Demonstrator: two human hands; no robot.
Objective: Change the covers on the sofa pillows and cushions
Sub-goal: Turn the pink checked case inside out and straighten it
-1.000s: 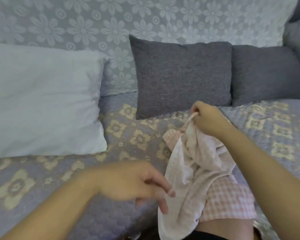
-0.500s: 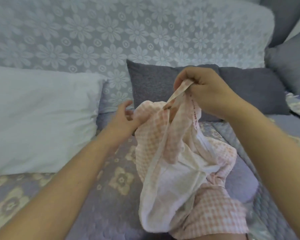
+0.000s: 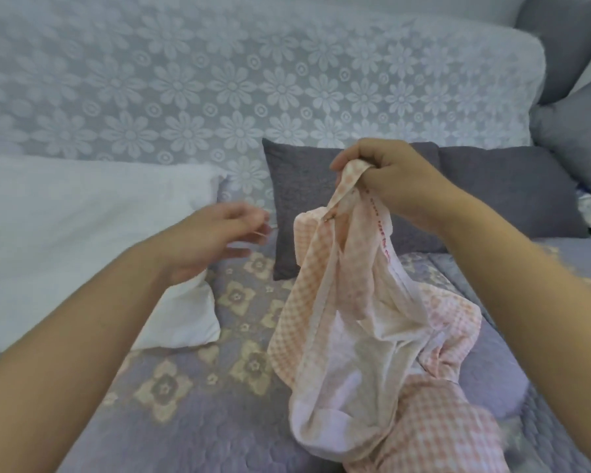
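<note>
Right hand (image 3: pixel 400 186) grips checked cover (image 3: pixel 355 319); grey cushion (image 3: pixel 301 203) behind.

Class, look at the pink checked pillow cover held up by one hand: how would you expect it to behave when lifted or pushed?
Probably floppy: the pink checked cover hangs in loose folds from the right hand. Likely light, since one pinching grip holds it up. Pushed, it would probably bunch rather than slide, as its lower end already crumples on the quilted sofa throw.

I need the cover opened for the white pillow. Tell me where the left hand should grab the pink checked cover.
Probably the loose checked edge of the pink checked cover, below where the right hand pinches the top. Bring the left hand in from its left: that hem hangs free and faces it, so pulling outward should spread the opening.
</note>
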